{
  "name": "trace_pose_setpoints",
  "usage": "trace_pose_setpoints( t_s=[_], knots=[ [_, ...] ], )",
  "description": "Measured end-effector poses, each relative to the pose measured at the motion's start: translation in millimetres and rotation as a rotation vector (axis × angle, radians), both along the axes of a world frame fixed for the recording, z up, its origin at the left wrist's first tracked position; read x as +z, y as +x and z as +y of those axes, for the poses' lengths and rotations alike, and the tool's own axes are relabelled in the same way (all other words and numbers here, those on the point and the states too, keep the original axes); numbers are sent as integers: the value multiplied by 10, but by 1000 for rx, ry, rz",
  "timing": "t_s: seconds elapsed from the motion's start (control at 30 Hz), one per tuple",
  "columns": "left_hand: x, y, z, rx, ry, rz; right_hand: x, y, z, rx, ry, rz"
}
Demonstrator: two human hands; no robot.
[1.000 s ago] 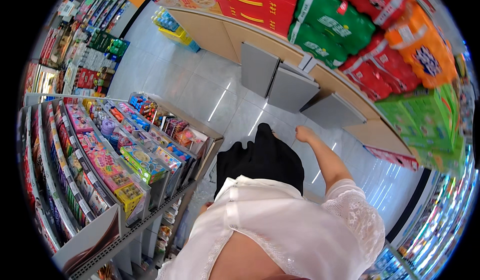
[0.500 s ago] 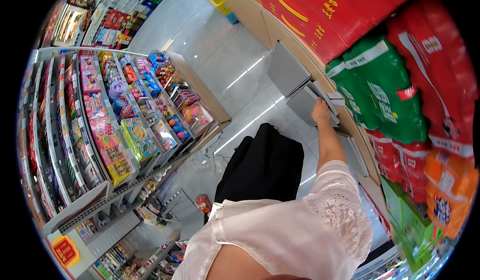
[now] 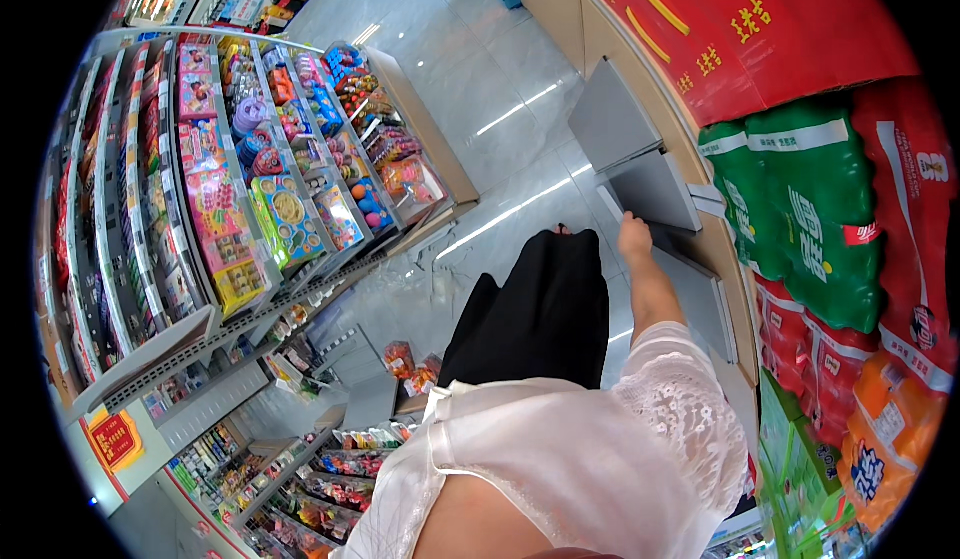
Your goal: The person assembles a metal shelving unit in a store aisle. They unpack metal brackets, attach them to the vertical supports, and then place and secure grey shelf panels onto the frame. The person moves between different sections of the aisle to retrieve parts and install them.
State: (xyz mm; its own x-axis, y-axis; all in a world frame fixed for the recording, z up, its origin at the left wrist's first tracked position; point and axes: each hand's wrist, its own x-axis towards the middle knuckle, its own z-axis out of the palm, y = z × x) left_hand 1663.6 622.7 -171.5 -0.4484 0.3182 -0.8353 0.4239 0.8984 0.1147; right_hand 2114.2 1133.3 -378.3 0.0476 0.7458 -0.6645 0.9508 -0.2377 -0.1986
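Overall, glossy grey tiles cover the floor (image 3: 450, 39), reflecting thin white light streaks towards 12 o'clock. At 10 o'clock stands a stepped display rack (image 3: 425, 114) of grey tiers and beige side boards, packed with small, bright packets. A beige, wood-panelled desk (image 3: 550, 9) curves from 1 to 4 o'clock, carrying a flat-sided red carton (image 3: 730, 84) and, at 3 o'clock, a lumpy green pack (image 3: 820, 219) in crinkled plastic film. Below, a softly folded black garment (image 3: 535, 309) hangs beside a scalloped white lace sleeve (image 3: 690, 419). Smooth, rectangular grey boards jut from the desk; the middle panel (image 3: 655, 184), pale-edged, lies between 12 and 1 o'clock from the right hand (image 3: 635, 241), just beside its fingertips. Those fingers are curled narrow; whether they clasp the edge, I cannot tell. The left hand is out of sight.
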Motion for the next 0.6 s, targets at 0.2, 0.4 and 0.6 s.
trace_pose_setpoints(
  t_s=[0.2, 0.4, 0.6],
  knots=[
    [-456, -132, -317, -108, 91, -2, 575, -483, 162, -41, 34, 127],
    [-745, -51, 54, -66, 408, -6, 1289, -533, 351, 41, 7, 376],
    [-661, -83, 468, 327, 439, -148, 2289, -1065, 67, 125, -28, 569]
  ],
)
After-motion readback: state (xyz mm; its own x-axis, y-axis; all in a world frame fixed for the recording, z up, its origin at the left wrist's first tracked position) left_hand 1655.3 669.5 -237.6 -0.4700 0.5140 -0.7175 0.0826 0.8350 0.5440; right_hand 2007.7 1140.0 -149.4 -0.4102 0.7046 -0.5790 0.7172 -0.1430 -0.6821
